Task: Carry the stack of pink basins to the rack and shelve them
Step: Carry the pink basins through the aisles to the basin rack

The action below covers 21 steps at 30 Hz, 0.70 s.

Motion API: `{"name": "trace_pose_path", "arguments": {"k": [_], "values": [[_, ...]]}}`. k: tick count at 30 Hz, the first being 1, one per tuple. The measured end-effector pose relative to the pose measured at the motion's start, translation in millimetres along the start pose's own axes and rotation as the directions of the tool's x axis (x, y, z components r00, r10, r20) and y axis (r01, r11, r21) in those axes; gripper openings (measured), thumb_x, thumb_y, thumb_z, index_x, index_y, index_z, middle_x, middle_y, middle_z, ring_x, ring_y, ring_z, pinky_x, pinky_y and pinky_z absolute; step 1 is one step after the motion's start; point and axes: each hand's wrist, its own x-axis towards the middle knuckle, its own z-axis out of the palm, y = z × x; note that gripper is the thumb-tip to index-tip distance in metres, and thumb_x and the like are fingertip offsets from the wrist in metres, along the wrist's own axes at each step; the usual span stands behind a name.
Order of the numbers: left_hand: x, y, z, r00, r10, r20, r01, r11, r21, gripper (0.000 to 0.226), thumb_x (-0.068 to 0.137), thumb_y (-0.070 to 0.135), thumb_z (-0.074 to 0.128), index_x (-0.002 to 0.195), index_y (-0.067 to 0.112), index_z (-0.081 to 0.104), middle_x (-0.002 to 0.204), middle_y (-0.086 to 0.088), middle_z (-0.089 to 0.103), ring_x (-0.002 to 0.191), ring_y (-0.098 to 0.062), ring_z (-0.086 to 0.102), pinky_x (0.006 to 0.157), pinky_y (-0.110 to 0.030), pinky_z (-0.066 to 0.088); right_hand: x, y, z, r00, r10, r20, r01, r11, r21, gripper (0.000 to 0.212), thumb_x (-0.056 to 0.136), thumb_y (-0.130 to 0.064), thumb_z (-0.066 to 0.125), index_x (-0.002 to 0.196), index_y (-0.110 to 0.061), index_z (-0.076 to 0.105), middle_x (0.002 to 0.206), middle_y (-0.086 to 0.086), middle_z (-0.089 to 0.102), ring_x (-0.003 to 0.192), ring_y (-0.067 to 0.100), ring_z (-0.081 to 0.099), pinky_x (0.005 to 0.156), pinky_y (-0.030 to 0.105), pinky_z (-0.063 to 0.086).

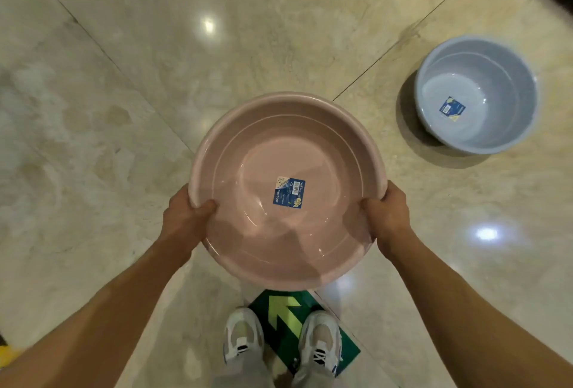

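The stack of pink basins [310,145] hangs above the floor in front of me, mouth up, with a blue label stuck inside the top one. My left hand [186,217] grips the rim on the left side, thumb inside. On the opposite side my right hand [387,214] grips the rim the same way. From above, only the top basin's inside shows, so how many are stacked is hidden. No rack is in view.
A grey-blue basin [477,71] with a blue label stands on the polished marble floor [124,108] at the right. Under my white sneakers [243,335] lies a green floor sticker [279,319] with a pale arrow. A dark edge crosses the top right corner.
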Motion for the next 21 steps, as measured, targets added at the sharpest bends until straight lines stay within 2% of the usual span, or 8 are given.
{"name": "trace_pose_path", "arguments": {"k": [4,6,9,11,13,16,19,21], "values": [[-32.4,77.6,14.8,0.995,0.091,0.037,-0.094,0.993,0.074,0.050,0.070,0.035,0.064,0.119,0.024,0.064,0.101,-0.005,0.073,0.090,-0.033,0.070,0.071,-0.049,0.060,-9.5,-39.5,-67.0,0.996,-0.039,-0.077,0.042,0.999,0.034,0.033,0.081,-0.005,0.057,0.109,-0.023,0.060,0.100,0.009,0.069,0.095,0.037,0.063,0.081,0.049,0.057],[-45.2,114.1,23.6,0.988,0.140,0.058,-0.146,0.983,0.110,0.039,0.075,0.034,0.066,0.113,0.025,0.064,0.096,-0.003,0.073,0.085,-0.030,0.070,0.065,-0.043,0.060,-13.9,-57.3,-103.3,0.992,-0.065,-0.108,0.070,0.997,0.045,0.034,0.082,-0.007,0.057,0.111,-0.025,0.062,0.094,0.000,0.067,0.094,0.035,0.063,0.078,0.043,0.053],[-56.4,161.0,41.7,0.976,0.197,0.094,-0.210,0.967,0.146,0.023,0.089,0.022,0.069,0.111,0.026,0.064,0.094,0.000,0.073,0.084,-0.026,0.072,0.060,-0.034,0.057,-15.6,-78.2,-156.3,0.982,-0.111,-0.152,0.117,0.993,0.028,0.033,0.083,-0.010,0.058,0.113,-0.023,0.064,0.091,-0.004,0.067,0.092,0.033,0.063,0.080,0.046,0.055],[-62.9,192.3,58.0,0.964,0.236,0.127,-0.254,0.954,0.160,0.021,0.091,0.020,0.069,0.110,0.027,0.065,0.094,0.002,0.074,0.083,-0.022,0.072,0.058,-0.031,0.055,-13.4,-86.6,-189.1,0.973,-0.136,-0.185,0.144,0.989,0.031,0.028,0.085,-0.010,0.058,0.109,-0.024,0.063,0.090,-0.004,0.067,0.088,0.030,0.064,0.072,0.041,0.055],[-65.0,222.1,77.9,0.949,0.271,0.159,-0.297,0.940,0.171,0.019,0.091,0.020,0.069,0.106,0.031,0.065,0.091,0.004,0.074,0.080,-0.019,0.072,0.052,-0.028,0.054,-7.5,-93.2,-217.8,0.964,-0.156,-0.217,0.169,0.985,0.041,0.025,0.086,-0.013,0.059,0.107,-0.027,0.061,0.089,-0.007,0.066,0.085,0.023,0.065,0.061,0.030,0.048],[-57.2,258.7,111.3,0.928,0.315,0.199,-0.352,0.915,0.195,0.018,0.090,0.022,0.069,0.101,0.035,0.064,0.087,0.008,0.073,0.076,-0.016,0.072,0.049,-0.023,0.051,6.3,-99.4,-249.8,0.950,-0.165,-0.267,0.181,0.983,0.035,0.026,0.085,-0.022,0.059,0.110,-0.029,0.059,0.089,-0.011,0.065,0.082,0.011,0.062,0.059,0.024,0.043],[-42.1,286.7,147.3,0.906,0.330,0.266,-0.387,0.899,0.203,0.022,0.091,0.021,0.068,0.107,0.036,0.064,0.090,0.008,0.074,0.081,-0.017,0.072,0.060,-0.033,0.057,31.1,-98.7,-273.9,0.938,-0.120,-0.325,0.144,0.988,0.050,0.027,0.086,-0.019,0.062,0.113,-0.024,0.061,0.088,-0.011,0.066,0.080,0.007,0.061,0.059,0.024,0.043],[-29.6,302.1,174.9,0.890,0.328,0.316,-0.403,0.891,0.210,0.025,0.092,0.020,0.067,0.109,0.037,0.064,0.094,0.007,0.075,0.085,-0.020,0.072,0.071,-0.040,0.060,49.5,-97.3,-287.6,0.934,-0.085,-0.346,0.115,0.991,0.066,0.029,0.084,-0.021,0.062,0.113,-0.023,0.063,0.089,-0.008,0.068,0.081,0.012,0.064,0.061,0.027,0.045]]}}
